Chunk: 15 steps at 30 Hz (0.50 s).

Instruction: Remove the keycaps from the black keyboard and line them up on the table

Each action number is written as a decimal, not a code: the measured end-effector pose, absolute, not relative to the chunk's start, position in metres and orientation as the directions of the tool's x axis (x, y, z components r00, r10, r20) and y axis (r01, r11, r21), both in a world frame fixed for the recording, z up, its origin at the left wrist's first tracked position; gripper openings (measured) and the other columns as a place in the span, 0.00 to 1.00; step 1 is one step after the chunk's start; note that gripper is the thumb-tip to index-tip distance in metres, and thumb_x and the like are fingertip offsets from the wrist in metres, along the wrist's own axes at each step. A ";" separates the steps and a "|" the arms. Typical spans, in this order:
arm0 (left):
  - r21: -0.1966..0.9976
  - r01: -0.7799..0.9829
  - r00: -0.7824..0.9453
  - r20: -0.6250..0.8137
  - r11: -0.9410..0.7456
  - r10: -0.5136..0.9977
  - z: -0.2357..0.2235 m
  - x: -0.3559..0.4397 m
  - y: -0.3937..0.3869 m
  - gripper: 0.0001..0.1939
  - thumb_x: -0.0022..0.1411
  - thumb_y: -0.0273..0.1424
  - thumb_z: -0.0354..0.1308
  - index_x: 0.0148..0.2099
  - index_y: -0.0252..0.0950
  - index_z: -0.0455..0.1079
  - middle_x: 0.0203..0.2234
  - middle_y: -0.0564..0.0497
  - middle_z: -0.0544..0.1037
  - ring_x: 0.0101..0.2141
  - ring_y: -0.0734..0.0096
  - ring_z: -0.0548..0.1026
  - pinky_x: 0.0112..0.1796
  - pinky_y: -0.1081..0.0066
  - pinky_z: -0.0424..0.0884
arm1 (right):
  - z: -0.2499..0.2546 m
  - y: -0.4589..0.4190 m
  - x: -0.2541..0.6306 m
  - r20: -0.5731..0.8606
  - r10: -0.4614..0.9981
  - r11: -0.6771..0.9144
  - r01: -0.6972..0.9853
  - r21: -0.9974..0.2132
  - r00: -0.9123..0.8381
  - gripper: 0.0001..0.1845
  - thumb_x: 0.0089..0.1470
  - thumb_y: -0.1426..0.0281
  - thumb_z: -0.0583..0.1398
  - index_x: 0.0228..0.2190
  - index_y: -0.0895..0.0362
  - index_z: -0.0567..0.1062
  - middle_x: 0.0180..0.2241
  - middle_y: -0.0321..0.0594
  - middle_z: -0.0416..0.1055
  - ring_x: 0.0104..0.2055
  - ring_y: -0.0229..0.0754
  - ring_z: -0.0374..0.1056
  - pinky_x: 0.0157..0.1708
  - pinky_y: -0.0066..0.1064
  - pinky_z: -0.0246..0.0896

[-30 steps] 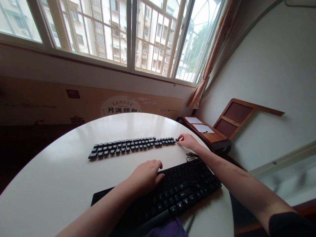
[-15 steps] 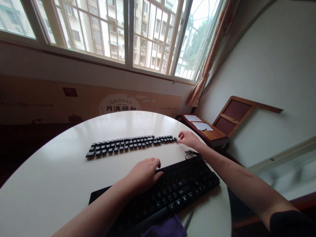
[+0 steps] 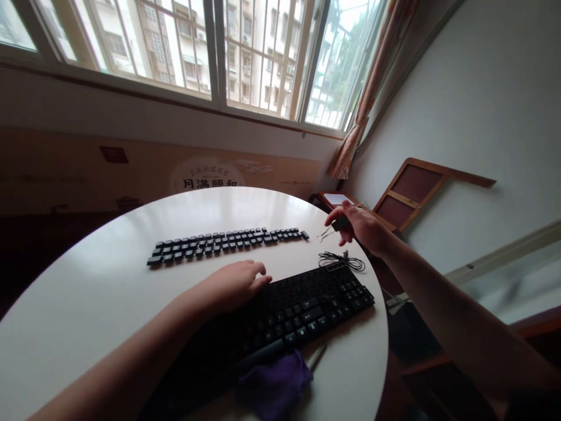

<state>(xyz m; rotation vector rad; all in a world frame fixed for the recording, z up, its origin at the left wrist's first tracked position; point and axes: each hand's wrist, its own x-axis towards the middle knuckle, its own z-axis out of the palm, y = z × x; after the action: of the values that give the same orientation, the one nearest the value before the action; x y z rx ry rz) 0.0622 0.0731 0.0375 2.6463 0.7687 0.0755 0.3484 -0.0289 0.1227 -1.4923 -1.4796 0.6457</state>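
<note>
A black keyboard [image 3: 307,307] lies on the white round table, with many keycaps off its far part. My left hand [image 3: 234,283] is bent over its far edge, the thumb by the top side. Over the table's far right edge, my right hand [image 3: 357,225] is closed around a wire keycap puller [image 3: 339,224]; its dark handle sits in the fingers and its thin wires point left. Removed keycaps [image 3: 228,241] stand in rows beyond the keyboard. The last small keycap [image 3: 305,235] is at the right end.
A coiled cable [image 3: 344,261] lies behind the keyboard. Near me are a purple cloth [image 3: 278,383] and a thin dark stick-like tool [image 3: 318,356]. The white table [image 3: 96,316] has a curved edge. A wooden chair [image 3: 407,193] with paper [image 3: 335,199] stands beyond, below the window.
My right hand has left the end of the keycap rows, moving up and right, and now shows the keycap puller. My left hand stays at the keyboard. The whole view has shifted slightly.
</note>
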 end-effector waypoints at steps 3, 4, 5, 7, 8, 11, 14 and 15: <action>0.376 0.581 0.803 -0.124 -0.722 0.582 0.067 0.040 0.083 0.20 0.65 0.46 0.48 0.43 0.39 0.76 0.39 0.45 0.80 0.37 0.59 0.75 0.36 0.68 0.66 | 0.124 -0.044 0.304 0.092 0.991 0.120 0.326 -0.938 -0.100 0.28 0.59 0.44 0.54 0.38 0.56 0.74 0.18 0.30 0.63 0.16 0.33 0.60 0.17 0.27 0.67; 0.370 0.610 0.782 -0.138 -0.700 0.608 0.077 0.031 0.086 0.20 0.64 0.46 0.49 0.42 0.39 0.76 0.38 0.46 0.80 0.36 0.60 0.75 0.35 0.69 0.65 | 0.123 -0.048 0.290 0.066 0.983 0.114 0.287 -0.951 -0.174 0.25 0.58 0.46 0.57 0.39 0.55 0.73 0.20 0.30 0.65 0.17 0.33 0.63 0.18 0.26 0.67; 0.366 0.639 0.759 -0.152 -0.677 0.633 0.087 0.021 0.087 0.20 0.64 0.46 0.49 0.41 0.39 0.77 0.37 0.47 0.80 0.35 0.61 0.74 0.34 0.69 0.64 | 0.122 -0.050 0.276 0.049 0.969 0.113 0.255 -0.960 -0.242 0.22 0.58 0.49 0.59 0.39 0.55 0.72 0.23 0.31 0.67 0.19 0.34 0.66 0.18 0.26 0.68; 0.369 0.686 0.714 -0.176 -0.627 0.677 0.103 0.000 0.087 0.21 0.63 0.47 0.50 0.38 0.38 0.77 0.34 0.48 0.80 0.32 0.63 0.73 0.32 0.70 0.63 | 0.117 -0.052 0.248 0.046 0.932 0.126 0.201 -0.971 -0.359 0.18 0.58 0.54 0.62 0.40 0.55 0.70 0.24 0.31 0.68 0.20 0.34 0.68 0.20 0.25 0.68; 0.380 0.704 0.693 -0.186 -0.600 0.696 0.108 -0.011 0.085 0.21 0.62 0.47 0.50 0.37 0.38 0.77 0.32 0.49 0.80 0.32 0.63 0.73 0.32 0.71 0.63 | 0.113 -0.052 0.235 0.053 0.910 0.134 0.171 -0.976 -0.412 0.16 0.59 0.56 0.61 0.40 0.55 0.69 0.25 0.31 0.69 0.21 0.33 0.68 0.20 0.24 0.67; 0.448 0.736 0.634 -0.195 -0.508 0.748 0.111 -0.047 0.071 0.22 0.61 0.48 0.51 0.36 0.37 0.76 0.30 0.50 0.79 0.31 0.65 0.72 0.31 0.72 0.63 | 0.094 -0.044 0.193 0.066 0.847 0.128 0.081 -0.989 -0.528 0.14 0.63 0.58 0.58 0.40 0.56 0.67 0.25 0.31 0.69 0.21 0.32 0.67 0.19 0.22 0.63; 0.540 0.730 0.586 -0.178 -0.419 0.791 0.096 -0.076 0.046 0.21 0.61 0.48 0.51 0.36 0.36 0.75 0.29 0.50 0.78 0.31 0.65 0.72 0.31 0.72 0.64 | 0.070 -0.035 0.152 0.054 0.815 0.104 0.054 -0.993 -0.577 0.13 0.64 0.58 0.55 0.38 0.55 0.64 0.24 0.29 0.66 0.19 0.31 0.65 0.17 0.21 0.58; 0.578 0.715 0.569 -0.154 -0.394 0.808 0.088 -0.084 0.036 0.21 0.62 0.47 0.51 0.37 0.35 0.75 0.30 0.50 0.78 0.32 0.65 0.73 0.32 0.71 0.66 | 0.062 -0.032 0.140 0.051 0.812 0.111 0.068 -0.992 -0.581 0.12 0.65 0.59 0.55 0.37 0.55 0.63 0.22 0.29 0.65 0.18 0.32 0.64 0.16 0.21 0.57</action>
<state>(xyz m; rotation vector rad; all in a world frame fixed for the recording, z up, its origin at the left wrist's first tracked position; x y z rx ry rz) -0.0839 0.0359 0.0875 2.2003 1.2119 0.2000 0.1404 -0.0324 0.0615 -0.8591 -1.7682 1.5270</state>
